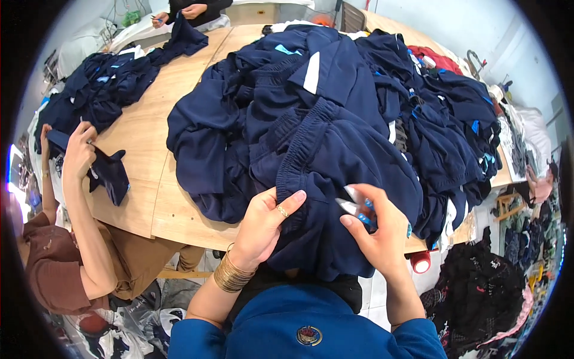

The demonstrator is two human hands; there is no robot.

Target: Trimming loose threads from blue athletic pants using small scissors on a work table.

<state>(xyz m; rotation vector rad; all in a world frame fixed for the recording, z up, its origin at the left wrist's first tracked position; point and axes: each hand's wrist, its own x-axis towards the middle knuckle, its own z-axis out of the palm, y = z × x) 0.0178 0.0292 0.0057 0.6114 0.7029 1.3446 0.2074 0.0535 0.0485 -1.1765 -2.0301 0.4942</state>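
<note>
Left hand [260, 227] pinches the edge of a dark blue cloth garment with a stretchy, gathered waistband [353, 149], with the thumb pressed flat on top. Right hand [382, 230] holds a small pair of silver metal snips with blue parts [357, 210], tucked in the fingers, with the pointy tips aimed at the left hand. The snips are just above the cloth; I cannot tell if they touch it. A gold ring [283, 210] is on the left hand, and a stack of thin gold bangles [234, 273] is around that wrist. The garment lies right in front of the person, on top of a big, lumpy heap of dark blue clothes [206, 143], and part of it hangs over the near edge of a pale wooden table [140, 140]. More dark blue clothes [448, 125] are piled to the right. At the left side, a person in brown clothes [57, 266] holds up a small dark blue piece of cloth [110, 173]. Far across the table, a person in black sleeves [209, 5] has both hands near more dark blue cloth [186, 36]. On the floor at the right sits a heap of black cloth [478, 287].
</note>
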